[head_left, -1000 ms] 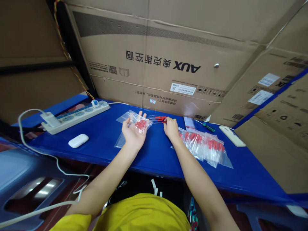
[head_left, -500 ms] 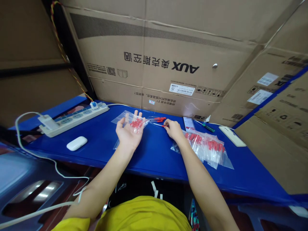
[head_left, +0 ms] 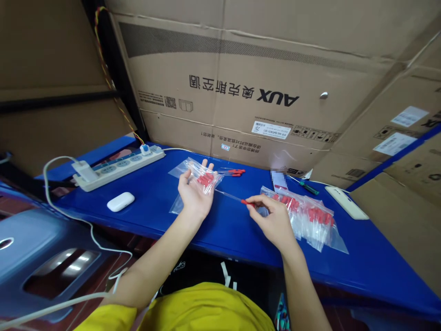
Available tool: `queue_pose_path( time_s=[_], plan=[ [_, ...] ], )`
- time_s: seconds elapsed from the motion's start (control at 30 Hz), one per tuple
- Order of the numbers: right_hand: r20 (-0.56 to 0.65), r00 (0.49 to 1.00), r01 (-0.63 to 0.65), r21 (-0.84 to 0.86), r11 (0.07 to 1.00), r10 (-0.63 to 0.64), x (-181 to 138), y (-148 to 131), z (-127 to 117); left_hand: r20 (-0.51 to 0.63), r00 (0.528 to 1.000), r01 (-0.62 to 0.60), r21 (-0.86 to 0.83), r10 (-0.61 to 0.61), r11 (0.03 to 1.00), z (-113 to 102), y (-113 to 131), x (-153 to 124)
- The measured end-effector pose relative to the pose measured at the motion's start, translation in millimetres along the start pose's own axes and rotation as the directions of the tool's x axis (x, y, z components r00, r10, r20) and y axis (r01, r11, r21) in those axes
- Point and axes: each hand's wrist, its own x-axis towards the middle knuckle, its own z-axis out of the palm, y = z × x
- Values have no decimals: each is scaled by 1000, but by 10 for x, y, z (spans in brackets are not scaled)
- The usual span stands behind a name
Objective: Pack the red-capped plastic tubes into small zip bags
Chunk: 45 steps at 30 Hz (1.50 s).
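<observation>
Palm up above the blue table, my left hand [head_left: 195,195] holds a clear plastic bag [head_left: 179,204] with its thumb curled over. Red pieces [head_left: 206,179] cluster at the bag in that hand. Between thumb and fingertips, my right hand [head_left: 272,216] pinches the red end of a thin clear stick [head_left: 231,196], whose far tip points toward my left hand. Several more red-ended sticks [head_left: 237,173] lie on the table just beyond. Beside my right hand is a pile of clear bags [head_left: 319,232] with red-ended pieces inside.
A white power strip [head_left: 120,168] with a plugged-in charger and a white earbud case [head_left: 120,201] are on the left. On the right lie a green-handled screwdriver [head_left: 308,187] and a white flat device [head_left: 346,202]. A large cardboard box [head_left: 220,69] walls the back of the blue table [head_left: 234,234].
My right hand has moved away from the sticks at the back, toward me and to the right, drawing one red-ended stick along. My left hand still holds the bag. The view has shifted slightly.
</observation>
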Motion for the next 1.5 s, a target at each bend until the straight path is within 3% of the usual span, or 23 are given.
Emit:
queue_pose_path(
  time_s=[0.4,0.57,0.8,1.1,1.37,1.5],
  plan=[
    [6,995,104,31,994,-104,-63,-124,115,7,998,70,72,-70,995,6,-224,-197],
    [-73,994,80,-15,997,-80,-57,-114,-19,1,997,82,20,-82,996,-29,-160,-113],
    [-35,996,79,-52,996,-81,-53,-92,-171,18,997,78,-17,-78,997,-36,-108,-81],
    [13,993,119,19,993,-119,-84,-247,87,26,996,88,49,-89,995,-27,-246,-215],
    [-13,983,183,81,980,-182,-118,-344,327,30,993,110,88,-113,990,-17,-324,-305],
    [-71,986,160,103,982,-153,-131,-338,423,47,980,187,127,-194,974,-57,-391,-344]
  ],
)
